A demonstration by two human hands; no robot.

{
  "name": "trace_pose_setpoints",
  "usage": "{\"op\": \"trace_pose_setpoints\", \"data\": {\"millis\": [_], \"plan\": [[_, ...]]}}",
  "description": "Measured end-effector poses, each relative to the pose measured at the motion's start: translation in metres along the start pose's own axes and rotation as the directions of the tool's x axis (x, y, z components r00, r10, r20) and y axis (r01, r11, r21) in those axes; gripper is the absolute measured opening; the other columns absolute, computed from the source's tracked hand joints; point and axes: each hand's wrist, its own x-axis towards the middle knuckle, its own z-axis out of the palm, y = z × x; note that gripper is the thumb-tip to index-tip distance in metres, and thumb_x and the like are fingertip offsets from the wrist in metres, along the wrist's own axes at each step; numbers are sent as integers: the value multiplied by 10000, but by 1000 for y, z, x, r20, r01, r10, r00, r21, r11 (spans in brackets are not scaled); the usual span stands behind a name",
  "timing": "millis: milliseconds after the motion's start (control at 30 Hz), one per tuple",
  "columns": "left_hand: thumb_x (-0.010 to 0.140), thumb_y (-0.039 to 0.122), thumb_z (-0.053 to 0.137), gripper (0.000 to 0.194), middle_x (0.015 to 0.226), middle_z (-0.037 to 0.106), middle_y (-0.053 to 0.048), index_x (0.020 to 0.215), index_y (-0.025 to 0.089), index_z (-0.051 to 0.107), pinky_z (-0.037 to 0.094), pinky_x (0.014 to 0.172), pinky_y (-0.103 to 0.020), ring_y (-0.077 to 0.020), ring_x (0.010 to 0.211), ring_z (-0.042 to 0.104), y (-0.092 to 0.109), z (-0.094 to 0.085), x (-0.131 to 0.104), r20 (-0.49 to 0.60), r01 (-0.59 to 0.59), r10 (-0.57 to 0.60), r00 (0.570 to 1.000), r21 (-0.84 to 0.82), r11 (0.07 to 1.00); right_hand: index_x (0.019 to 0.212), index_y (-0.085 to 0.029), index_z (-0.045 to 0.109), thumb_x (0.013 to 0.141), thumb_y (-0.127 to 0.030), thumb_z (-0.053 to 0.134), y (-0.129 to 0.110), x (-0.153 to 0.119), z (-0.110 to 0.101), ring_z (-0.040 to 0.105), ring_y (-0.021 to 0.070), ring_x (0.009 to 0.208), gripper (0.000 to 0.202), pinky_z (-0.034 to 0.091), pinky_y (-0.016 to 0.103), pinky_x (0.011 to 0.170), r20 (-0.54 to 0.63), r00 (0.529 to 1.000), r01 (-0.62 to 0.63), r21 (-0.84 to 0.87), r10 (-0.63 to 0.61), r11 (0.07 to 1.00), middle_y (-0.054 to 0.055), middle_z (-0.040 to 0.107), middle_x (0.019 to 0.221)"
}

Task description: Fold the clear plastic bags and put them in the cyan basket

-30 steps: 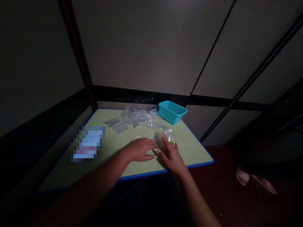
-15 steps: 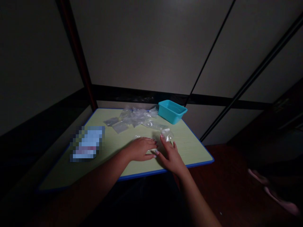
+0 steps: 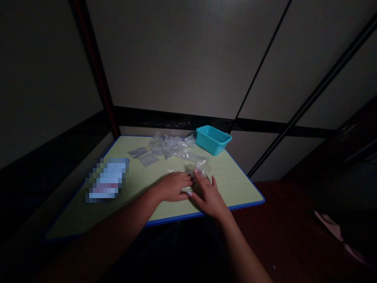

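My left hand (image 3: 176, 186) lies palm down with its fingers stretched out over a clear plastic bag (image 3: 186, 189) near the table's front edge. Most of that bag is hidden beneath the hand. Just right of it, my right hand (image 3: 207, 193) has its fingers spread, the index fingertip touching a crumpled clear bag (image 3: 202, 166) and the thumb close to the left fingertips. Behind the hands is a heap of clear plastic bags (image 3: 169, 145), with two flat bags (image 3: 148, 159) at its left.
A turquoise basket (image 3: 212, 140) stands at the back right of the blue-edged table (image 3: 235, 184). At the left lies a blurred-out bluish item (image 3: 108, 179). A wall rises behind the table. Pink footwear (image 3: 330, 226) shows on the floor at right.
My right hand has shifted slightly left, closer to my left hand, and the crumpled bag at its fingertip has moved left too. My left hand has barely moved.
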Motion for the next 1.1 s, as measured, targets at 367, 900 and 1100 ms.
{"op": "trace_pose_setpoints", "data": {"millis": [367,900,1100], "plan": [[732,295,632,402,1197,609,-112,1111,166,592,391,988,-390,-259,1129,533,-2,2,0,11,17,-17,1000,-14,1000,1471,-268,85,887,-413,462,-8,7,2,261,241,1361,710,97,590,1081,28,1000,3,15,-4,1000,89,257,1495],[725,323,667,442,1229,594,-89,1144,205,594,374,1003,-402,-256,1150,519,-3,5,0,12,55,-55,998,-66,996,1473,-221,94,889,-531,406,-11,6,3,234,233,1371,732,120,566,1089,73,996,55,20,-56,998,110,238,1497],[796,396,607,394,1217,601,-104,1134,193,608,383,994,-392,-255,1139,530,-1,3,0,9,58,-57,998,-54,997,1473,-222,97,866,-524,460,-13,7,2,251,247,1365,769,130,566,1085,75,996,53,26,-55,998,126,252,1490]]}}
